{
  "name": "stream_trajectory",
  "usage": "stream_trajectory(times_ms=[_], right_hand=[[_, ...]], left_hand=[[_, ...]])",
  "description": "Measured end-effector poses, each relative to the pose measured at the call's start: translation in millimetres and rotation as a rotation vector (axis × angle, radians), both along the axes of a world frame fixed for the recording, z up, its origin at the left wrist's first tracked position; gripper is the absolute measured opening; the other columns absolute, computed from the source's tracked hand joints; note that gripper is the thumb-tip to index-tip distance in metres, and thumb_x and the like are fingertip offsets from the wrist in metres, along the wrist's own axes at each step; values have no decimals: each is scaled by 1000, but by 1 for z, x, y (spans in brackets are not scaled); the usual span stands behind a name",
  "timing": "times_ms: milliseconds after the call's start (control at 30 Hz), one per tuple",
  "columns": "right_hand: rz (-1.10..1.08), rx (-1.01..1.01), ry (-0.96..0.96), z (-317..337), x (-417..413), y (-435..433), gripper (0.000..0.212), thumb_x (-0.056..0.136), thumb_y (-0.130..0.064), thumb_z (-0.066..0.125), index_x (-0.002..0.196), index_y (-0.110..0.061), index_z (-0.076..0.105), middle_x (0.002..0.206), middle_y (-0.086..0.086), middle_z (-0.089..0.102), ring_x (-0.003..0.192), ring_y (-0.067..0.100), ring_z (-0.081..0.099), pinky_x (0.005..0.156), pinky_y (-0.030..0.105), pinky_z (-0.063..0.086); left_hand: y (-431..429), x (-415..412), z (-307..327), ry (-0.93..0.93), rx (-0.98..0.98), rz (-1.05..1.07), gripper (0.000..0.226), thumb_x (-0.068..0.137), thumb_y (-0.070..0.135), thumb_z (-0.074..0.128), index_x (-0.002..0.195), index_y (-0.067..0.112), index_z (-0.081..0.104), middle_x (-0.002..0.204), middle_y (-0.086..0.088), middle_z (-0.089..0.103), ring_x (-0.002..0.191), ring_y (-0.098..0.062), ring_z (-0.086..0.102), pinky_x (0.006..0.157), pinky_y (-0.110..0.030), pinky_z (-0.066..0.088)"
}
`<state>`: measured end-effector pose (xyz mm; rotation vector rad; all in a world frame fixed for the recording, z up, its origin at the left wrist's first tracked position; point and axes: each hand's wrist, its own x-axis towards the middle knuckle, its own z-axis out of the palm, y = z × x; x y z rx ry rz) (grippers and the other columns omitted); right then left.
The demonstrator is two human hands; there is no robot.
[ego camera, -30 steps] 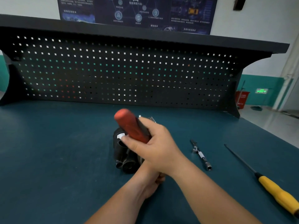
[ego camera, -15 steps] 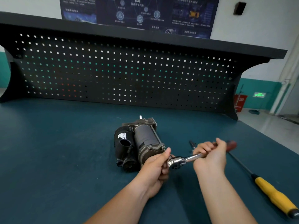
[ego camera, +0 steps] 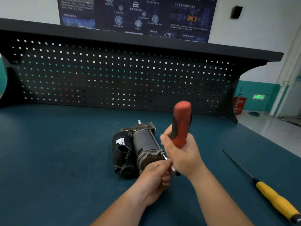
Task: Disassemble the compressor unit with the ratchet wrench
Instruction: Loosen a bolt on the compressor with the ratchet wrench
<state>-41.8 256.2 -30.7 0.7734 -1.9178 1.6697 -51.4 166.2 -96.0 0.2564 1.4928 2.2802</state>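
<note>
The compressor unit [ego camera: 138,147], a grey cylinder beside black housing, lies on the blue-green bench [ego camera: 48,160] in the middle. My right hand [ego camera: 184,154] grips the red-and-black handle of the ratchet wrench [ego camera: 181,123], which stands nearly upright just right of the compressor. The wrench head is down at the compressor's near end, mostly hidden behind my hands. My left hand [ego camera: 156,178] has its fingers curled round the wrench head and a silver bolt at that end cap.
A long screwdriver with a yellow handle [ego camera: 275,199] lies on the bench at the right. A black pegboard back panel [ego camera: 114,75] with a shelf on top runs across the far side. The bench's right edge drops to the floor.
The wrench handle swung from pointing right, low over the bench, up to nearly upright. My right hand moved with it. My left hand stayed at the compressor's near end.
</note>
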Motion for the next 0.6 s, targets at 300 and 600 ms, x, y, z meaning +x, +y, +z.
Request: stream_trajectory(times_ms=[300, 600], right_hand=[[-85, -986, -314, -10, -13, 17, 32, 92, -25, 53, 65, -19, 39, 39, -9, 26, 31, 4, 23, 32, 14, 20], [-105, -1311, -503, -10, -21, 19, 37, 96, -32, 51, 66, -20, 34, 41, -10, 25, 30, 4, 23, 29, 16, 20]], left_hand=[[0, 1, 5, -43, 107, 29, 25, 78, 25, 62, 54, 17, 61, 41, 10, 29, 31, 1, 22, 33, -11, 16], [-4, 3, 5, -29, 210, -17, 25, 75, 32, 60, 57, 18, 70, 44, 10, 32, 33, 0, 27, 36, -13, 20]])
